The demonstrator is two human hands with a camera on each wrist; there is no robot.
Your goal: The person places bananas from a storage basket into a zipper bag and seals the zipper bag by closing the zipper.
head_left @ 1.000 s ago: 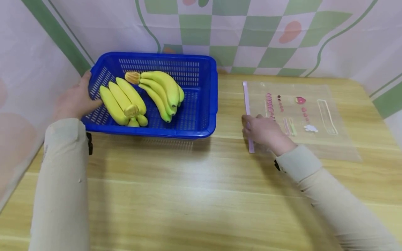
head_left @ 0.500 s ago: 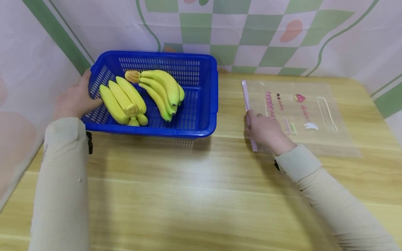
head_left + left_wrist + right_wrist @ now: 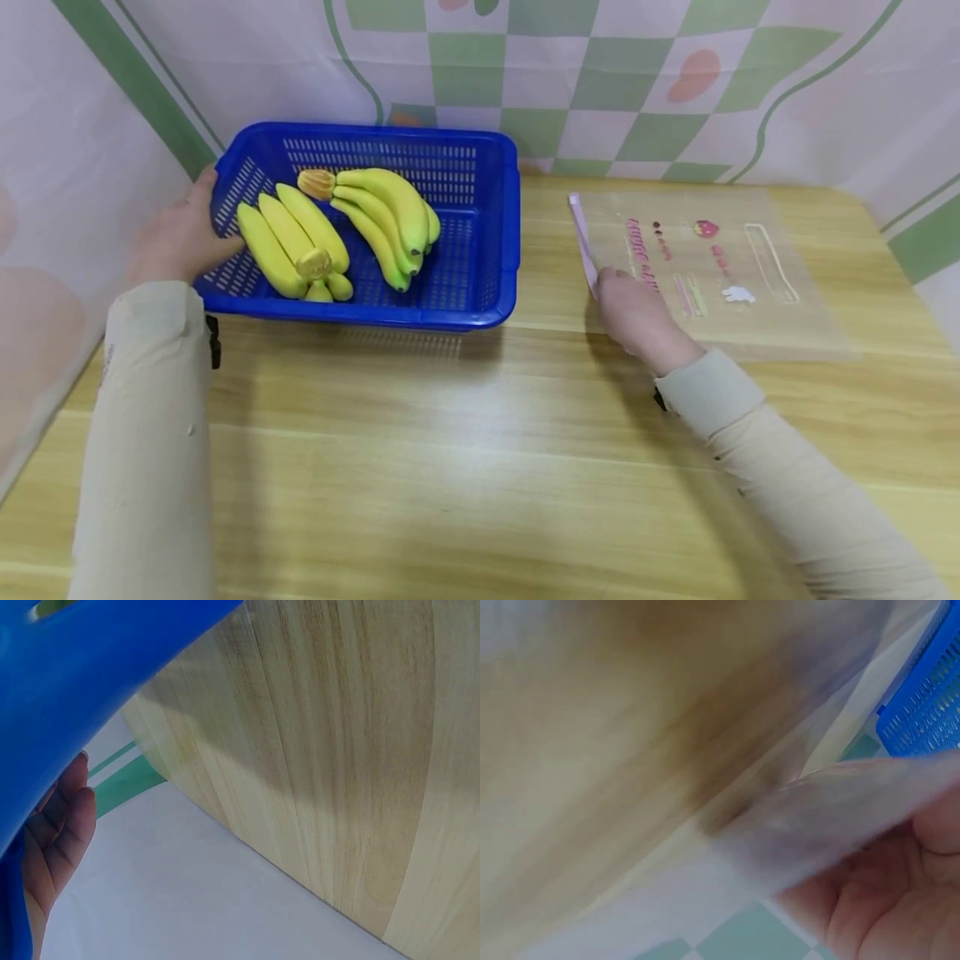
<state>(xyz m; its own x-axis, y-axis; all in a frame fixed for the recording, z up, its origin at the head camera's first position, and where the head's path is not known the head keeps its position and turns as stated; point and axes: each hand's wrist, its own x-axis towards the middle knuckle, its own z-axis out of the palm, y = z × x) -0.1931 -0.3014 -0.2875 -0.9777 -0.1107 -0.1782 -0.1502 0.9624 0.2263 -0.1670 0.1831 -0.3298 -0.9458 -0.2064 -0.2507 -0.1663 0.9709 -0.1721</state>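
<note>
My left hand (image 3: pixel 176 233) grips the left rim of a blue plastic basket (image 3: pixel 495 242), thumb over the inside and fingers outside; the left wrist view shows those curled fingers (image 3: pixel 71 817) under the blue edge. Two bunches of bananas lie in the basket: one bunch (image 3: pixel 292 242) to the left, the other (image 3: pixel 390 212) in the middle. At the right, my right hand (image 3: pixel 637 317) holds a clear printed slider bag (image 3: pixel 705 267) by its purple zip edge. That edge is slightly lifted, and the bag's film (image 3: pixel 817 817) crosses the palm in the right wrist view.
The wooden table (image 3: pixel 420 467) carries the basket and the bag. A checked green and white cloth (image 3: pixel 540 92) hangs behind it, and a pale cloth (image 3: pixel 45 250) stands close along the left side.
My right hand has come to hold the bag's zip edge, lifting and turning it, and the bag has shifted slightly left and away. The left hand and the basket have stayed in place.
</note>
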